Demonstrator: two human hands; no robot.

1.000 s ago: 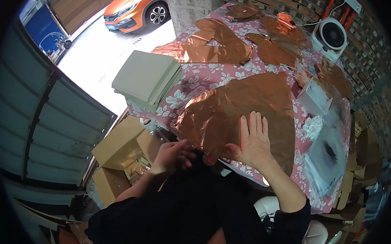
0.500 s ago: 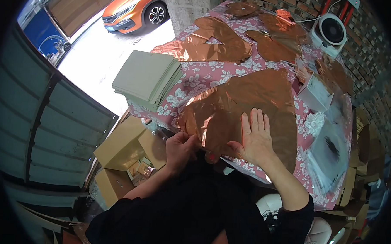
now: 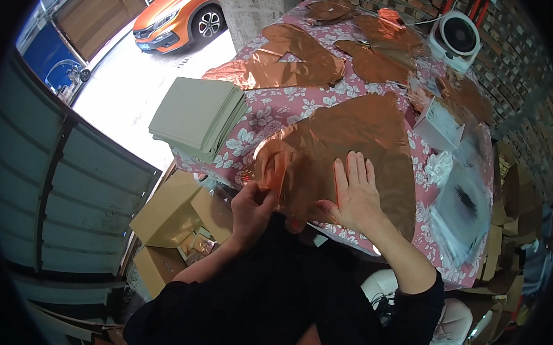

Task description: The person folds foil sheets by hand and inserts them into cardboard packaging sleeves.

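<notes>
A large copper-coloured foil sheet lies on the table with the pink floral cloth. My left hand pinches the foil's near left edge, where a flap is lifted and curled. Flat on the middle of the foil rests my right hand, its fingers stretched out and the thumb spread to the left. The near edge of the foil hangs a little over the table's edge, close to my body.
Left of the foil is a stack of grey-green boards. More foil pieces lie farther back. A white fan, a white box and clear plastic bags are at the right. Cardboard boxes stand below left.
The foil's left part has been lifted and folded over a little by my left hand. My right hand keeps its place on the sheet. The view has shifted slightly.
</notes>
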